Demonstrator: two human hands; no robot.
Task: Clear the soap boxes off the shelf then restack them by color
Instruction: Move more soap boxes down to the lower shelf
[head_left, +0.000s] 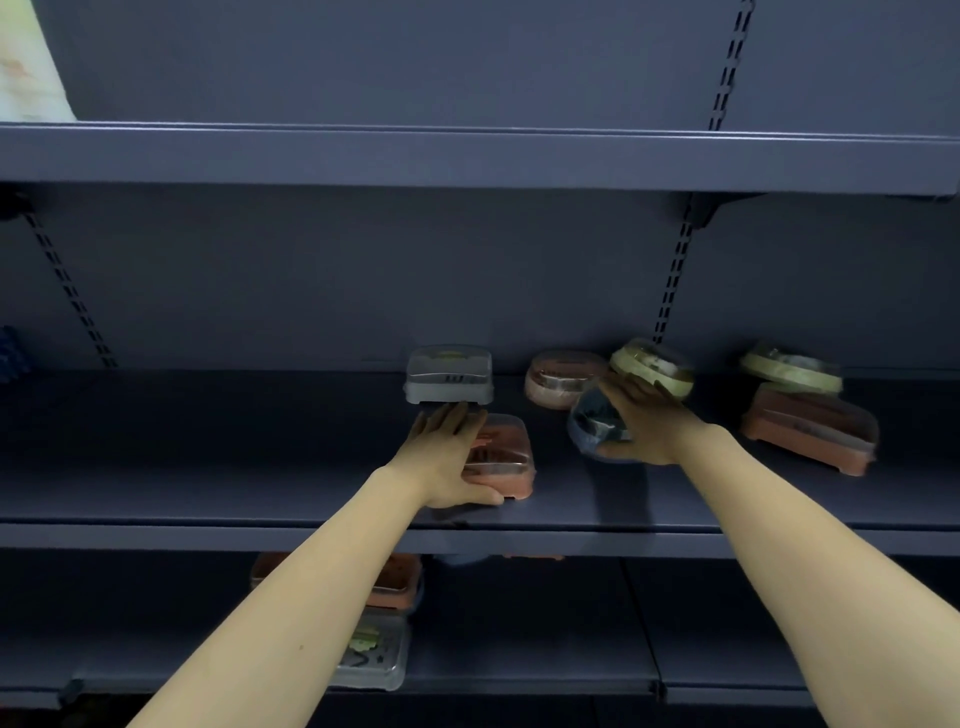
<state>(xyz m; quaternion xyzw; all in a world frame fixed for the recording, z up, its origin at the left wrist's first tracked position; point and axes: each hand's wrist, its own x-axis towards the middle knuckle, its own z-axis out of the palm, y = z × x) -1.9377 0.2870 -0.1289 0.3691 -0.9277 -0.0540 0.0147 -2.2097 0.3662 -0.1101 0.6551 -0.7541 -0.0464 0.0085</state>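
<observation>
The left hand (447, 457) is gripping a pink soap box (501, 457) near the shelf (260, 535) edge; the right hand (641, 421) is clasping a blue box (589, 421) under a yellow one (652, 366). Clearing appears under way, and several boxes are remaining farther back. The next move is likely calling for lifting both boxes off without toppling the yellow one.

You're facing a dark grey shelf (260, 467) at mid height, and here's what sits on it: a grey soap box (449, 374) toward the back, a pink rectangular box (501, 457) in front of it near the edge. To the right, a round pink box (558, 379), a blue-grey box (595, 421) just beside it, and a yellow-green round box (652, 366) tilted up. Far right, another yellow-green round box (789, 366) behind a long pink box (813, 428). On the lower shelf (519, 649) there's a pink box (397, 579) and a clear grey box (374, 654).
</observation>
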